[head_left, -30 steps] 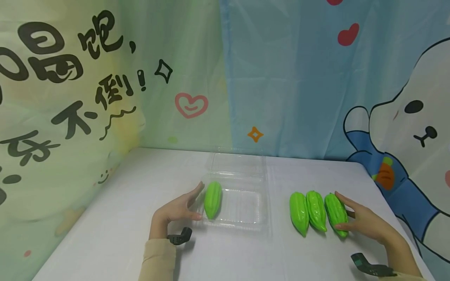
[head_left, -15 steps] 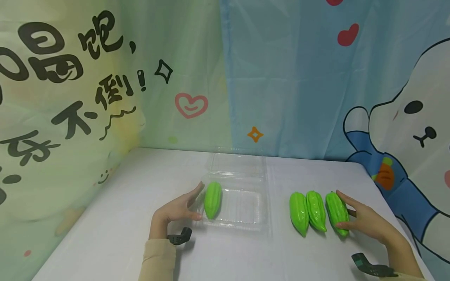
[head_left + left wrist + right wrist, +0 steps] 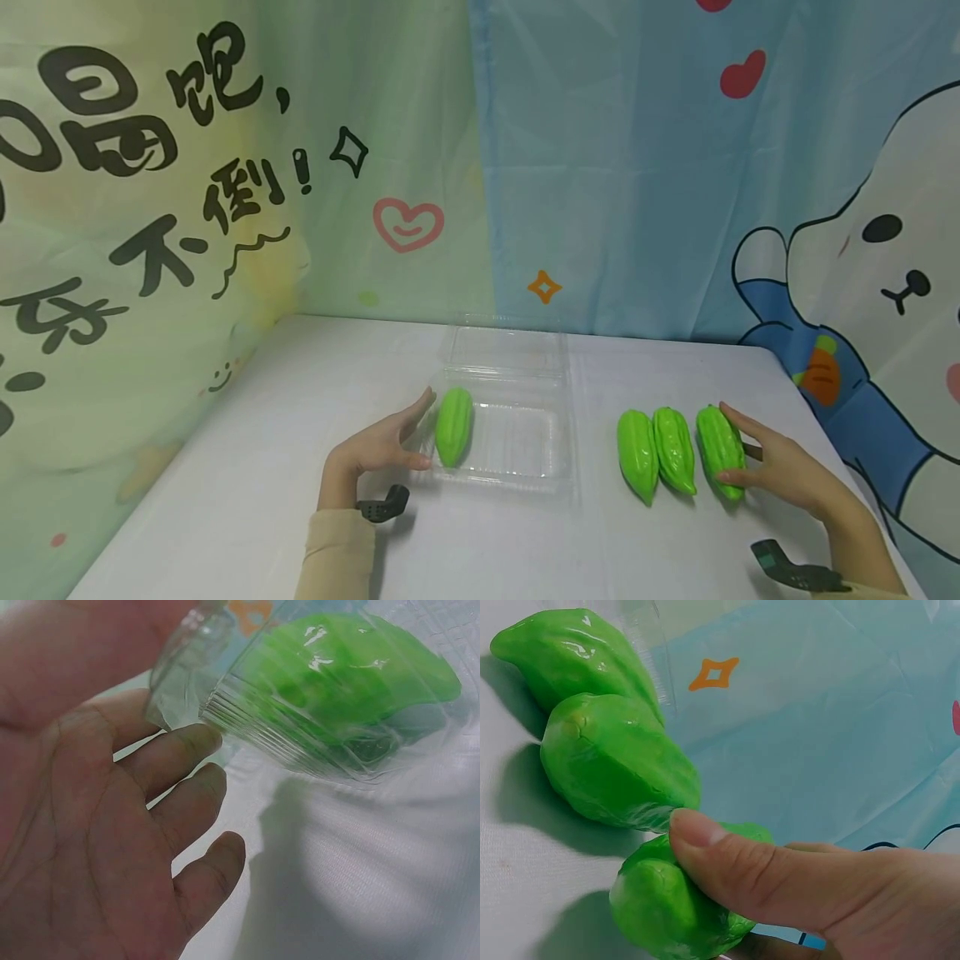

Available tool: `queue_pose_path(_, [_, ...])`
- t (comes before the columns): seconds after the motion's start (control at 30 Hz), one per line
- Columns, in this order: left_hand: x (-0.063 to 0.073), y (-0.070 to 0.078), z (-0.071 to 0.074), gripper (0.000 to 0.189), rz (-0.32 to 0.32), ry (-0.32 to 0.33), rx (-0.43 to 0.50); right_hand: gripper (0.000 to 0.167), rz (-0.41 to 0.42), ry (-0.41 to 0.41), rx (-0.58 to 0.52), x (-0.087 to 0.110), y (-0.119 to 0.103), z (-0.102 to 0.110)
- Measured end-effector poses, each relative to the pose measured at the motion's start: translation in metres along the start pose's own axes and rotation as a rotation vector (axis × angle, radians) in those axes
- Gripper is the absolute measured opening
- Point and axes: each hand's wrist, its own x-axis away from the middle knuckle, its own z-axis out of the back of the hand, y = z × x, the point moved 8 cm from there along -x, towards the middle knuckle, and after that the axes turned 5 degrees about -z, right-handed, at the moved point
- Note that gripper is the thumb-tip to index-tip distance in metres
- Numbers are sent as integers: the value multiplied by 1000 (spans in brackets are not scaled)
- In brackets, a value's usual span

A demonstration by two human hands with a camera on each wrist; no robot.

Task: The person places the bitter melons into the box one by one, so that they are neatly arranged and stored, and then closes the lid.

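Observation:
On the right, my right hand [image 3: 783, 471] grips the outermost green ridged gourd, like a bitter melon [image 3: 720, 450], with the thumb across its side. In the right wrist view this gourd [image 3: 667, 900] is partly hidden by the thumb. Two more gourds [image 3: 637, 457] lie side by side just left of it. My left hand [image 3: 378, 442] rests at the left side of a clear plastic box [image 3: 555, 479], thumb and fingers spread and touching its edge. Inside the box, against its left wall, lies another gourd [image 3: 453, 427], also visible through the plastic in the left wrist view.
The box's transparent lid [image 3: 506, 348] lies folded back toward the rear. A white cloth covers the table [image 3: 487, 550]. Behind it hangs a printed curtain [image 3: 600, 167], which meets the table's back edge and both sides.
The gripped gourd has shifted slightly right and away from me with my right hand, widening the gap to its neighbours. My left hand and the box have stayed in place.

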Motion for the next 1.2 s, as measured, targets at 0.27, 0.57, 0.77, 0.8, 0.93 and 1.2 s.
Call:
queue_pose_path(0.27, [-2, 1, 1, 113, 7, 4, -4, 120, 6, 17, 2, 3, -2, 4])
queue_pose_path(0.57, [-3, 3, 1, 112, 3, 2, -8, 119, 18, 36, 6, 4, -5, 7])
queue_pose_path(0.77, [-1, 2, 0, 113, 12, 6, -9, 119, 5, 32, -10, 6, -7, 8])
queue_pose_path(0.8, [-1, 2, 0, 113, 13, 6, -14, 118, 5, 31, -12, 6, -7, 8])
queue_pose_path(0.93, [1, 1, 0, 113, 11, 5, -26, 118, 11, 44, -1, 7, -10, 9])
queue_pose_path(1.2, [1, 0, 0, 113, 2, 8, -21, 119, 21, 74, -13, 11, -16, 15])
